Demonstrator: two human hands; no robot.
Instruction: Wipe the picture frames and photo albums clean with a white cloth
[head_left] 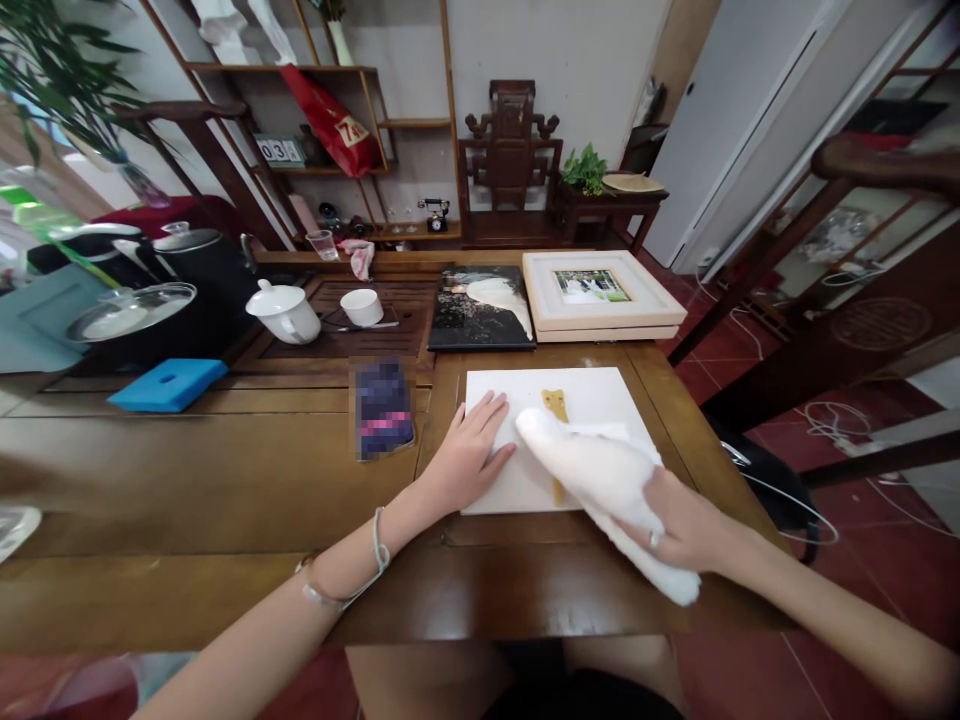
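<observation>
A white board or frame back point(491, 485) lies flat at the table's near edge, with a yellowish metal-looking strip point(554, 403) running down its middle. My left hand point(471, 455) rests on the board's left side, fingers stretched out and holding nothing. On the right, my right hand point(679, 520) grips a white cloth point(600, 465) that is bunched over the board's centre and right. The cloth covers the middle of the strip, and one end of it hangs toward the near edge. The fingertips of my right hand are hidden by the cloth.
Behind the board lie a black photo panel point(480, 310) and stacked cream picture frames point(600, 295). A blurred dark phone-like thing point(384, 408) is left of the board. Farther left are a blue block point(169, 385), a white gaiwan point(283, 312), a small white cup point(361, 307) and a lidded pot point(135, 325).
</observation>
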